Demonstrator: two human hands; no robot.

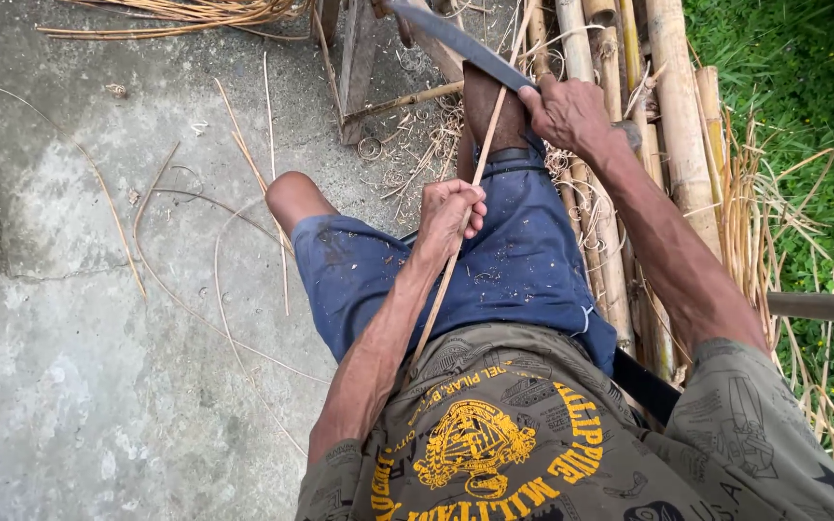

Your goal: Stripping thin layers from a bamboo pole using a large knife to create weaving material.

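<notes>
My left hand is closed around a thin bamboo strip that runs from my lap up past my raised knee. My right hand grips the handle of a long dark-bladed knife. The blade slants up to the left and meets the strip just above my knee. I am seated in blue shorts dusted with pale shavings.
Thick bamboo poles lie side by side on my right, next to grass. Loose thin strips and curled shavings litter the grey concrete floor. A wooden frame stands ahead of my knees.
</notes>
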